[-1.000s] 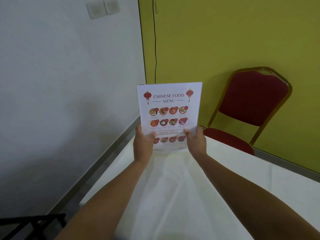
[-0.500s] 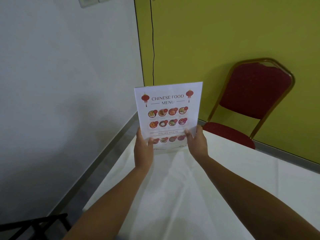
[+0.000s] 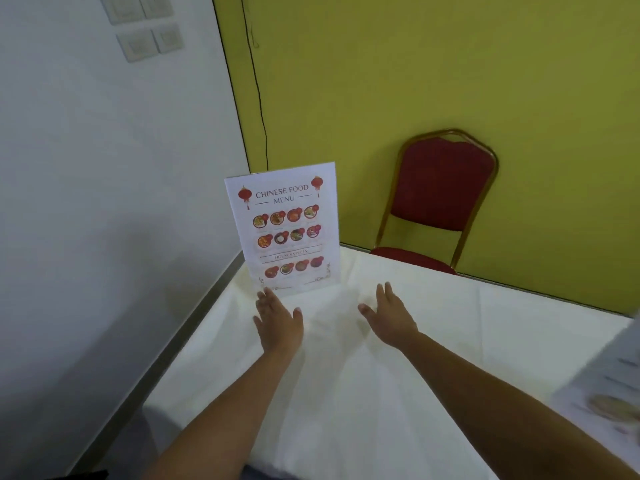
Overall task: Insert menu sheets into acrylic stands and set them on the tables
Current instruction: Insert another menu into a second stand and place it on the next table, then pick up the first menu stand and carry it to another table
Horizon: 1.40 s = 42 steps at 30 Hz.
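Observation:
A clear acrylic stand holding the "Chinese Food Menu" sheet stands upright near the far left corner of the table with the white cloth. My left hand hovers just below the stand's base, fingers spread, holding nothing; its fingertips are close to the stand's lower left edge. My right hand is open over the cloth, to the right of the stand and apart from it. More menu sheets lie blurred at the right edge of the table.
A red padded chair with a gold frame stands behind the table against the yellow-green wall. A white wall with switch plates runs along the left, with a narrow floor gap beside the table. A dark frame shows at the bottom left.
Both hands held the stand by its lower edges above the table; now it stands on the cloth and both hands have let go and drawn back.

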Motion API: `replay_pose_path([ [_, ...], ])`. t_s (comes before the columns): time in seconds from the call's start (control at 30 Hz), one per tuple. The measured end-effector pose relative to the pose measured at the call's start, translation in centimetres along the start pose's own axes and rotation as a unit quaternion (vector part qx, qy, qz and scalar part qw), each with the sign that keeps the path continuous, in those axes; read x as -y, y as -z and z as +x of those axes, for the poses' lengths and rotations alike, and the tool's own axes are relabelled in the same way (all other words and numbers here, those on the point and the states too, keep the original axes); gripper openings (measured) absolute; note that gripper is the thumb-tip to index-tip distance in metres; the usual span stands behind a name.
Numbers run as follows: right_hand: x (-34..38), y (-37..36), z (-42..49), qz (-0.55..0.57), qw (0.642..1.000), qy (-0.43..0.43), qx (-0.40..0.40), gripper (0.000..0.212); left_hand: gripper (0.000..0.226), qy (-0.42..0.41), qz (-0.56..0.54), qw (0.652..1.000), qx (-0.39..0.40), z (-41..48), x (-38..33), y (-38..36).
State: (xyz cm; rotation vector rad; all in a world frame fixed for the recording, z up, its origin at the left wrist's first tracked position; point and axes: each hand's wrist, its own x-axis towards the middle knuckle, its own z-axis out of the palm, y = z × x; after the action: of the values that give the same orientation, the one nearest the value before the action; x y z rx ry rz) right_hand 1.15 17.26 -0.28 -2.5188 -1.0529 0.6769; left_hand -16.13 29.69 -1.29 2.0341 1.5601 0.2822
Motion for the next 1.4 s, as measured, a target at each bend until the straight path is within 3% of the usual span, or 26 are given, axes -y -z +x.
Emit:
replay_pose_path([
  [0.23,-8.0,3.2,-10.8,-0.037,0.999,-0.015,-0.026,0.076,0.07,-0.083,0.076,0.989,0.094,-9.9,-5.4,-4.6],
  [0.53,-18.8,5.4,-24.0,0.002,0.994,-0.083,-0.066,0.078,0.069,-0.174,0.074,0.97,0.152,-24.3,-12.4,-11.4],
  [0.77,-26.5,6.8,-30.8,0.061,0.976,-0.165,-0.129,0.078,0.072,-0.228,0.056,0.955,0.183,-30.3,-18.3,-14.5],
  [1.07,-33.5,10.6,-32.2,0.135,0.941,-0.252,-0.181,0.085,0.094,-0.253,-0.066,0.946,0.193,-32.5,-23.6,-16.4],
  [1.3,-34.5,14.0,-28.4,0.209,0.919,-0.242,-0.232,0.091,0.117,-0.216,-0.187,0.936,0.208,-30.6,-26.2,-17.4],
  [1.4,-34.6,14.5,-26.6,0.255,0.906,-0.209,-0.264,0.078,0.12,-0.198,-0.233,0.925,0.227,-29.7,-27.3,-17.9],
])
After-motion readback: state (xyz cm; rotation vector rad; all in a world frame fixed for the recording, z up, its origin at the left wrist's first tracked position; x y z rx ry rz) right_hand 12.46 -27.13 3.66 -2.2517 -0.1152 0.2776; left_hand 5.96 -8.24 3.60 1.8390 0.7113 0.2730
